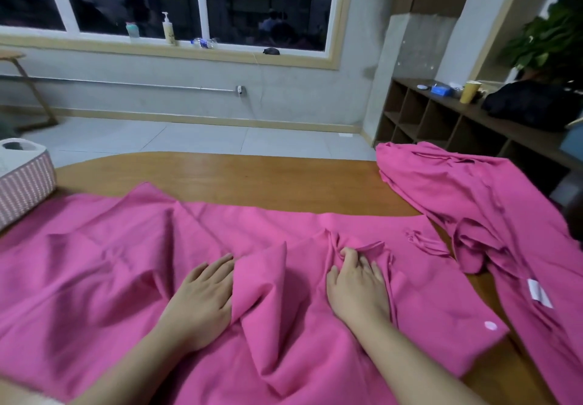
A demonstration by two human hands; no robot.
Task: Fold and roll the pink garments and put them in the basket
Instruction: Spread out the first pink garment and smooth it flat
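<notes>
Left hand (pixel 206 294) flat on spread garment (pixel 94 262), right hand (pixel 358 284) fingers curled pinching its folds, basket (pixel 26 180) at worktop (pixel 252 180) left edge

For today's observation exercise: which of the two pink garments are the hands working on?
The garment spread across the table's near side, under both hands; the other pink garment lies untouched at the right.

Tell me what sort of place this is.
Probably an office or workroom, not a home: a long wooden table, open cubby shelving holding a paper cup, and a large window.
</notes>
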